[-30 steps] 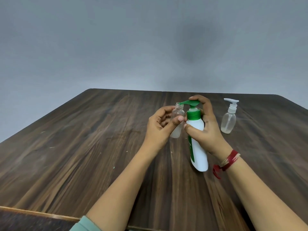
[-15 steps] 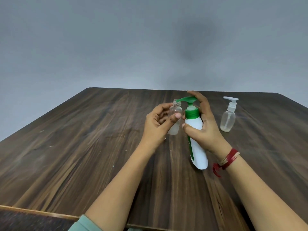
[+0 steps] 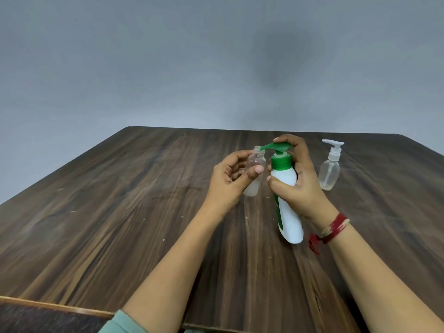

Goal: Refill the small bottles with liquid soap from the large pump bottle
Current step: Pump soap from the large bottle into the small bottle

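My left hand [image 3: 230, 179] grips a small clear bottle [image 3: 254, 174] with no cap, held upright above the table; white soap fills its lower part. My right hand [image 3: 296, 181] is wrapped round the large white pump bottle [image 3: 288, 212], with the forefinger resting on its green pump head [image 3: 276, 147]. The green spout's tip sits right over the small bottle's open neck. The pump head stands raised above the green collar. The large bottle leans, its base toward me.
A second small clear bottle [image 3: 329, 171] with a white pump top stands on the dark wooden table [image 3: 120, 212] to the right of my right hand. The table's near edge runs along the bottom left. A grey wall lies behind.
The green pump head has risen from its pressed-down position and my right forefinger rose with it. Both hands and bottles have stayed in about the same place.
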A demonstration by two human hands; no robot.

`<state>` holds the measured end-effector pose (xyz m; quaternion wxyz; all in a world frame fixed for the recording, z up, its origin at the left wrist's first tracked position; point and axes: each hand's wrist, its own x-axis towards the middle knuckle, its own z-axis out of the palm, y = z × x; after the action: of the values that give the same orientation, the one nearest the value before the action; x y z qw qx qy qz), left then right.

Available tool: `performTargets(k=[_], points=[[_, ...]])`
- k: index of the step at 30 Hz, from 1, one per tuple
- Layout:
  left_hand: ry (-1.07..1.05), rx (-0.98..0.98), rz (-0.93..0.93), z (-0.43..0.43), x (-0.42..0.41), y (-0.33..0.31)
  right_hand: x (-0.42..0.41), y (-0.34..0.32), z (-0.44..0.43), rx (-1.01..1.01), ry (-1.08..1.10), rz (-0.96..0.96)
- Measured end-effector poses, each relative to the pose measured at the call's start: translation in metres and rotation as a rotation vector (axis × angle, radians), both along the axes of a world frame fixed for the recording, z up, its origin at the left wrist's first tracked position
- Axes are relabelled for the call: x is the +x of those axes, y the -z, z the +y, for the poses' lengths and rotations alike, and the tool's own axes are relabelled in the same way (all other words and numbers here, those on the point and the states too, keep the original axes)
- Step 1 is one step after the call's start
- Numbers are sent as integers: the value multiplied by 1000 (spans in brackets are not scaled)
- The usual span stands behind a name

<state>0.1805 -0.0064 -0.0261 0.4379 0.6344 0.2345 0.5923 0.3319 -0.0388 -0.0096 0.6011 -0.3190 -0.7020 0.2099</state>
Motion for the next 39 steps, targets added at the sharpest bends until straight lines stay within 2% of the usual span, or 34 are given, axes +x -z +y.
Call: performTargets(k=[6, 19, 39], points=[[33, -59, -53, 3, -1, 1, 1, -1, -1, -24, -12, -8], [59, -59, -83, 2, 0, 1, 0, -3, -3, -16, -11, -28], [51, -79, -73, 1, 0, 1, 0, 0, -1, -20, -19, -12]])
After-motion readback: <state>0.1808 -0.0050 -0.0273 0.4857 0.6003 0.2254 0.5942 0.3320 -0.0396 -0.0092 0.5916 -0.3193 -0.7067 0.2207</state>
